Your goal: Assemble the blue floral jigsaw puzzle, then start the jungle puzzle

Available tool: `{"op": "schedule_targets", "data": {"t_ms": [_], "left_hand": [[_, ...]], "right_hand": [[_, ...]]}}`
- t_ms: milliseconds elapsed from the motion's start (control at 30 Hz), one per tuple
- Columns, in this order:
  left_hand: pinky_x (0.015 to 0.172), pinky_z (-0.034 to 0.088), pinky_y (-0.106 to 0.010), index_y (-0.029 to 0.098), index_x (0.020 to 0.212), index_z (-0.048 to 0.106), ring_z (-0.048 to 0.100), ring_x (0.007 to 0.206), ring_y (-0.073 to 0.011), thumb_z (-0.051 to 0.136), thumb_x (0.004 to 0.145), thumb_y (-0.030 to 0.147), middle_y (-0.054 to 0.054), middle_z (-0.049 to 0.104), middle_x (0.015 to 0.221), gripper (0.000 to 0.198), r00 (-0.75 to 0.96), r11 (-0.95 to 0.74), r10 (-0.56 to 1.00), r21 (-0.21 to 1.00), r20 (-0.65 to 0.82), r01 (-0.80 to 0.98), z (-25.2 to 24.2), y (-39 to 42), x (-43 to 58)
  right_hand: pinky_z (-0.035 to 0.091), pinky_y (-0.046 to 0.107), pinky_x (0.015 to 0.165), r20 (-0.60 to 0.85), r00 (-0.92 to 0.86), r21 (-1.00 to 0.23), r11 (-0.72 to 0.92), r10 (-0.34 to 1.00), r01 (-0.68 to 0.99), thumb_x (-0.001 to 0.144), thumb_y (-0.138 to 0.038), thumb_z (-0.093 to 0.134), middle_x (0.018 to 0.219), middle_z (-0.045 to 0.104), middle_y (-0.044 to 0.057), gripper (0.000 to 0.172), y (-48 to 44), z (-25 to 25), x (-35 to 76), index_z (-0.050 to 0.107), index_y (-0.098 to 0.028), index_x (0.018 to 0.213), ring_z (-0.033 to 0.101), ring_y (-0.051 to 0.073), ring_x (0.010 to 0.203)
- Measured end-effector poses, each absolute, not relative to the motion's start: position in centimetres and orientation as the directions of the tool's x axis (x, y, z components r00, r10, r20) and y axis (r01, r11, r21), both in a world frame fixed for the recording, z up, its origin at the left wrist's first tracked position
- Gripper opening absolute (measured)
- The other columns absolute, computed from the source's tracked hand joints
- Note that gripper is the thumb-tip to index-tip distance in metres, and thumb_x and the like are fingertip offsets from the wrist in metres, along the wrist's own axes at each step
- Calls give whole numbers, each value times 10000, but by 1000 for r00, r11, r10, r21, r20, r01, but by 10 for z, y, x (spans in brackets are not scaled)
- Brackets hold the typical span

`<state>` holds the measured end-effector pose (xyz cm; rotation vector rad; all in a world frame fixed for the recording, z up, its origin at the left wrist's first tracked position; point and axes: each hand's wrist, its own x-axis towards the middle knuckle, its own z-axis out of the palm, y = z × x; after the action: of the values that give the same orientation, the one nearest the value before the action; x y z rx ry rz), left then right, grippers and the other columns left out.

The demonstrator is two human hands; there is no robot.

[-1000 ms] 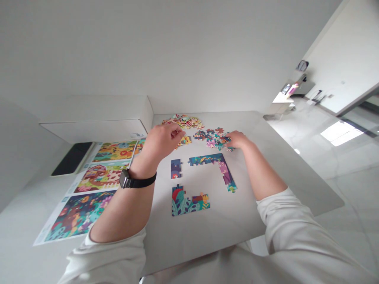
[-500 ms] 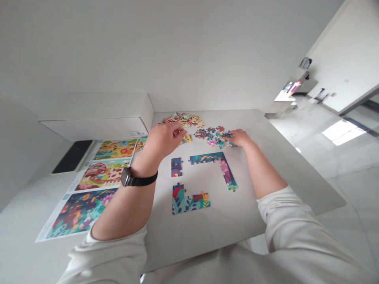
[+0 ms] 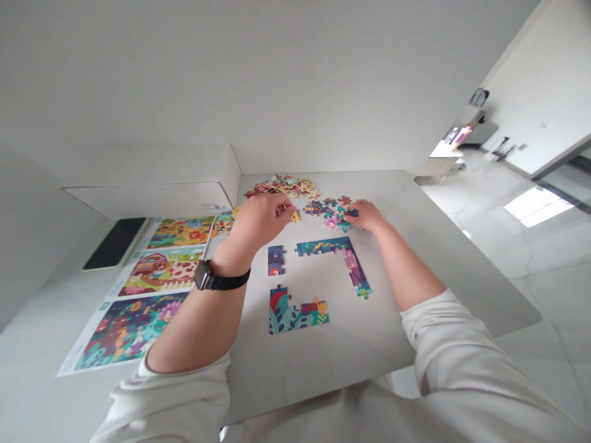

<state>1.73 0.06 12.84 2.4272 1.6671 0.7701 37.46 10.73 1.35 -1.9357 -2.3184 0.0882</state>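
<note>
Though apart, left hand (image 3: 258, 221), right (image 3: 369, 216) at jigsaw pieces (image 3: 330, 212).

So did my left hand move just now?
Yes, your left hand moved a little to the right in the view, judged against the small blue puzzle section, which stayed in place.

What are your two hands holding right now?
Left hand: fingers curled, cannot tell if it holds anything.
Right hand: open, resting on the loose puzzle pieces.
</note>
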Motion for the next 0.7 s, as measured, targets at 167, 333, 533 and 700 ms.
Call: {"op": "schedule_targets", "data": {"t_ms": [167,333,533,700], "left_hand": [[750,492,-322,227,951,792,726,853,-248,591,1021,396,-78,826,939,272,286,-408,892,352,350,842,126,1,19],[746,492,-323,229,955,793,726,853,-249,590,1018,390,-75,825,928,266,280,-394,901,352,332,849,127,0,20],[746,495,-329,242,985,800,731,849,-253,598,1017,407,-70,826,933,263,276,-379,909,343,312,859,126,0,22],[762,511,-334,250,1006,802,741,875,-265,604,1016,419,-71,826,920,260,282,-373,913,325,296,869,122,2,22]], "right_hand": [[503,436,1153,25,-70,-127,72,997,989,930,-448,781,1433,708,105,354,108,16,381,820,-324,1258,644,308,1358],[507,397,1135,30,-5,-114,9,1000,993,937,-231,696,1427,716,114,393,109,20,390,813,-290,1308,656,287,1331],[510,393,1144,-33,-108,-117,103,994,988,972,-272,687,1485,680,92,433,102,29,379,788,-364,1382,643,290,1357],[562,460,1068,-51,43,-41,-45,998,998,959,-286,723,1406,707,125,337,98,34,379,839,-339,1271,673,345,1279]]}}
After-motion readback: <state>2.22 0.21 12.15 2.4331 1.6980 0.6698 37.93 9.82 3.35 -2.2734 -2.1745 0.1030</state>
